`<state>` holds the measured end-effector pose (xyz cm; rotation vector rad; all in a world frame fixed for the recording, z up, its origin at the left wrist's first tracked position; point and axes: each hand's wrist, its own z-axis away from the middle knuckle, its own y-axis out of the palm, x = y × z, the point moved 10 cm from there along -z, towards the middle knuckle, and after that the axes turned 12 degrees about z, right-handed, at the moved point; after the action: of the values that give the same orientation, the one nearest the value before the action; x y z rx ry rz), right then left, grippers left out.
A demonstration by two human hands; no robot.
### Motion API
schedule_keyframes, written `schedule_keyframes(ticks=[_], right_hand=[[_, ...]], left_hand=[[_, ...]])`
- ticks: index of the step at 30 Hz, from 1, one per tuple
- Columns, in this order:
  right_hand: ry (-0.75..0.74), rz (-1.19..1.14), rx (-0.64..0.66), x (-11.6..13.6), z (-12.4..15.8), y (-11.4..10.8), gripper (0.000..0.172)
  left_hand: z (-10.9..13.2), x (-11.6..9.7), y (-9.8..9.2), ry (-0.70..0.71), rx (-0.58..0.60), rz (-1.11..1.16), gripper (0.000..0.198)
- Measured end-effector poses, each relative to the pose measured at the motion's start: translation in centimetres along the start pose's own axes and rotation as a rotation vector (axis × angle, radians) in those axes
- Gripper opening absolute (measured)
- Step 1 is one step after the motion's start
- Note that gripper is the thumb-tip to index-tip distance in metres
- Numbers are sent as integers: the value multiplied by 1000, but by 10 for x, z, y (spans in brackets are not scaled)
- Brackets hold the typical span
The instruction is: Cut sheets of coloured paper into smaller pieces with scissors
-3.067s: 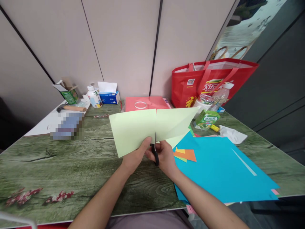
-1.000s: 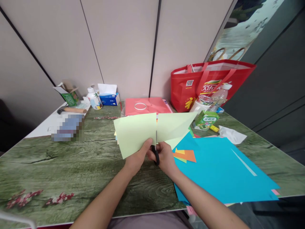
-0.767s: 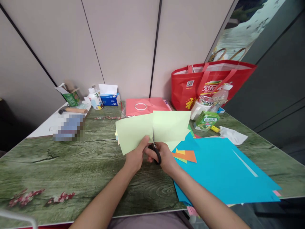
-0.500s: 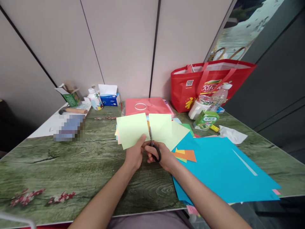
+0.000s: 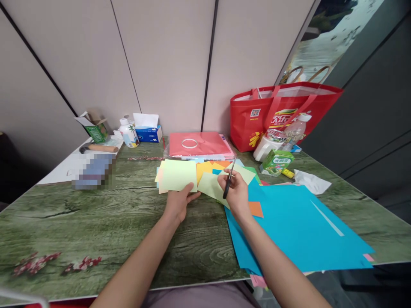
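Note:
My left hand (image 5: 178, 203) pinches a pale green sheet of paper (image 5: 176, 173) by its lower right corner, thumb on top. That sheet lies over pink and yellow papers (image 5: 159, 176) on the table. In my right hand (image 5: 237, 192) is a pair of scissors (image 5: 228, 182) with black handles, blades pointing up and away from me. Another pale green paper piece (image 5: 208, 185) sits under and to the left of my right hand; whether the fingers touch it I cannot tell. Orange and yellow papers (image 5: 203, 168) show between the two green pieces.
Large blue sheets (image 5: 289, 231) cover the table's right side, with an orange strip (image 5: 256, 209) on them. A red folder (image 5: 202, 143) lies at the back. Behind stand a red bag (image 5: 247, 124), a green drink carton (image 5: 276, 162), a tissue box (image 5: 149, 133) and a bottle (image 5: 129, 133).
The green paper is now in two separate pieces. My left hand has lowered its piece onto the papers at left; my right hand has moved right and up with the scissors.

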<state>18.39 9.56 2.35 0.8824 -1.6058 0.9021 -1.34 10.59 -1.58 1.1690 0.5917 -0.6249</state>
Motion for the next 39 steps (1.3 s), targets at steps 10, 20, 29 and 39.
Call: schedule_keyframes(ticks=[10, 20, 29, 39], right_hand=[[103, -77, 101, -22, 0, 16, 40], [-322, 1153, 294, 9, 21, 37, 33], [-339, 1417, 310, 7, 26, 44, 21], [-547, 476, -567, 66, 33, -49, 12]], left_hand=[[5, 21, 13, -39, 151, -186, 57], [-2, -67, -34, 539, -312, 42, 32], [-10, -55, -37, 461, -274, 13, 36], [-14, -39, -15, 347, -82, -171, 35]])
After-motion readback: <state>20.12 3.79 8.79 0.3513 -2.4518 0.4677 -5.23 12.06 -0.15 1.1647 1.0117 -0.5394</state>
